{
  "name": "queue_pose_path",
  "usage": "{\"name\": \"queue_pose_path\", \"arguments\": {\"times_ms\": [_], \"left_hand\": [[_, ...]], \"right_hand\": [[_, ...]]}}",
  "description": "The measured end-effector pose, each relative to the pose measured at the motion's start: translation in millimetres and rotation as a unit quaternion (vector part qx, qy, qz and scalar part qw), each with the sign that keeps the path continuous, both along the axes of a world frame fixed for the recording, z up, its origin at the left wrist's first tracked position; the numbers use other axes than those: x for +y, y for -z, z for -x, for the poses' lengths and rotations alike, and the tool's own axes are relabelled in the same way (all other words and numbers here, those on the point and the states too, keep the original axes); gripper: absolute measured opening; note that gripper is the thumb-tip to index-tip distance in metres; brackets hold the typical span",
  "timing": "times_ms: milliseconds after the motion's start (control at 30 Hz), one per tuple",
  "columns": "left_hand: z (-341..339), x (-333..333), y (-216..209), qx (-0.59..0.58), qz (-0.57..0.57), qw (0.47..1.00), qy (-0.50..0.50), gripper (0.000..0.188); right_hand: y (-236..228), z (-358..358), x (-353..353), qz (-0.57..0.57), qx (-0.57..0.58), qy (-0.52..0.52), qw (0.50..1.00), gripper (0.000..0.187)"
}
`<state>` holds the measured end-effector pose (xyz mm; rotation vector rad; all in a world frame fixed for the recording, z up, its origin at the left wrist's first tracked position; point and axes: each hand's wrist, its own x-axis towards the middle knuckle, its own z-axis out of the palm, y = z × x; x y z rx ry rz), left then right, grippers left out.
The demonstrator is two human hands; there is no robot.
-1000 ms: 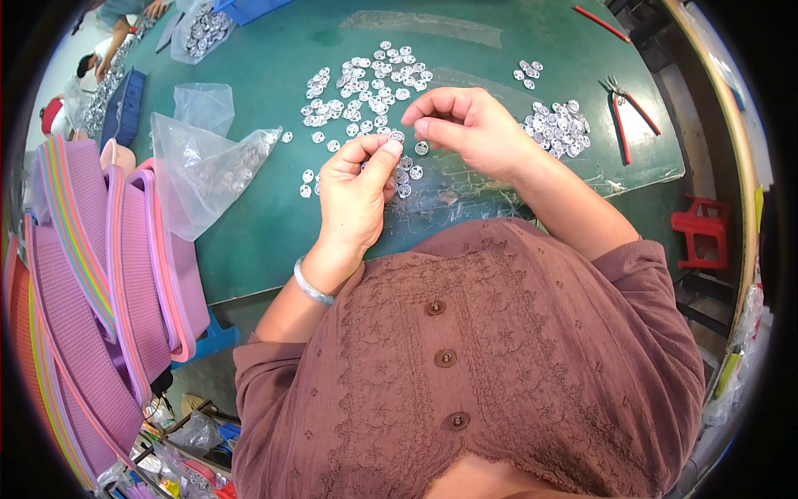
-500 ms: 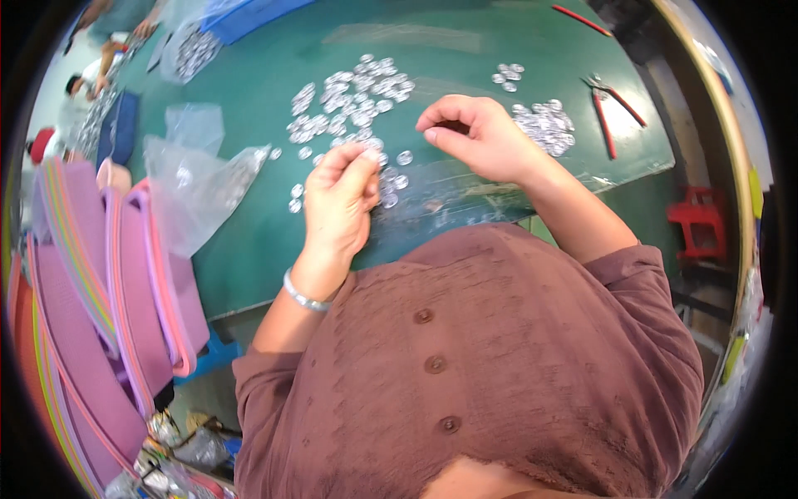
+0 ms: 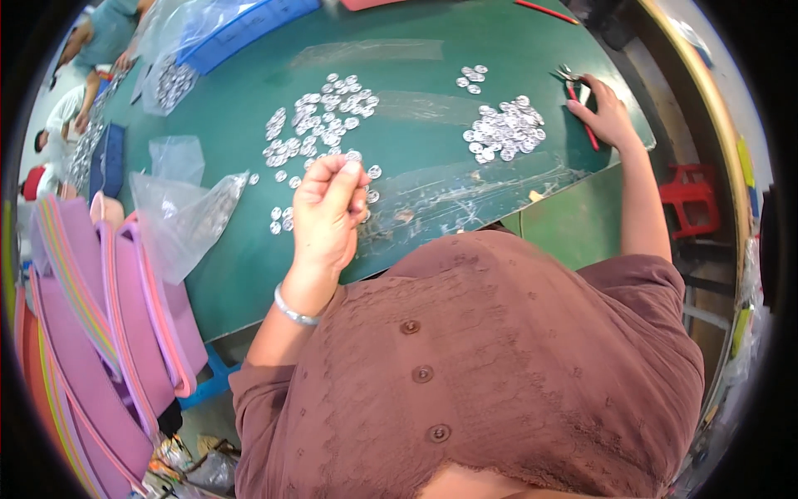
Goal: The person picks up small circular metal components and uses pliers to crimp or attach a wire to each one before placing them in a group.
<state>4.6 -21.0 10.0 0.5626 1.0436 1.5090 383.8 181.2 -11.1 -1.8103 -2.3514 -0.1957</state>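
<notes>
Pinched between the thumb and forefinger of my left hand (image 3: 327, 200) is a small shiny round disc (image 3: 353, 155). That hand is closed, just above the near side of a loose spread of similar discs (image 3: 328, 125). At the right of the table, my right hand (image 3: 613, 121) has its thumb and fingers about red-handled pliers (image 3: 592, 140). The palm and fingers hide part of one handle; the metal jaws point away from me. Between my hands lies a denser heap of discs (image 3: 504, 129), with a small cluster of discs (image 3: 471, 80) beyond it.
A clear plastic bag (image 3: 170, 224) lies on the green table (image 3: 249, 291) at left, beside purple bags with striped straps (image 3: 125, 316). A blue bin (image 3: 249, 33) stands far left, near other people (image 3: 108, 37). A red stick-like tool (image 3: 546, 11) lies far right; a red stool (image 3: 692, 200) stands beyond the edge.
My right hand has moved right, from above the table's middle to the pliers, and closed on them. My left hand keeps its pinch, with a disc now showing. The view has shifted slightly.
</notes>
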Motion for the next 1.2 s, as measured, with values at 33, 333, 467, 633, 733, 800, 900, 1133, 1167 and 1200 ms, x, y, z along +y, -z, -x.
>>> {"name": "queue_pose_path", "arguments": {"times_ms": [33,333,467,633,733,800,900,1133,1167,1200], "left_hand": [[-0.6,-0.8,0.3,-0.004,-0.009,1.0,-0.007,0.005],[-5.4,-7.9,-5.8,0.056,-0.023,0.998,-0.022,0.006],[-12.4,-11.8,-8.4,0.119,-0.05,0.991,-0.024,0.006],[-14.7,-16.2,-14.4,0.161,-0.064,0.985,-0.013,0.006],[-16.7,-19.0,-16.9,0.166,-0.086,0.982,-0.005,0.006],[-15.5,-23.0,-18.5,0.173,-0.096,0.98,-0.004,0.006],[-14.0,-29.1,-20.6,0.183,-0.108,0.977,-0.008,0.006],[-13.5,-35.5,-22.5,0.192,-0.121,0.974,-0.015,0.006],[-13.7,-36.0,-22.3,0.192,-0.122,0.974,-0.014,0.006],[-14.0,-36.5,-22.1,0.194,-0.12,0.974,-0.012,0.006]], "right_hand": [[-0.9,1.8,-3.3,-0.032,-0.007,-0.019,0.999,0.063],[-6.1,10.3,-16.2,-0.117,0.019,-0.051,0.992,0.028],[-42.5,47.4,-54.2,-0.061,0.198,-0.102,0.973,0.026],[-88.4,125.0,-109.4,0.132,0.255,-0.367,0.885,0.031],[-84.0,149.1,-125.9,0.153,0.255,-0.415,0.86,0.032],[-82.8,161.1,-131.3,0.127,0.239,-0.435,0.859,0.032],[-81.1,171.2,-134.8,0.102,0.227,-0.451,0.857,0.032],[-82.7,176.3,-141.3,0.104,0.216,-0.46,0.855,0.027],[-82.9,175.9,-141.8,0.103,0.215,-0.46,0.855,0.027],[-83.1,175.5,-142.2,0.106,0.207,-0.459,0.857,0.027]]}}
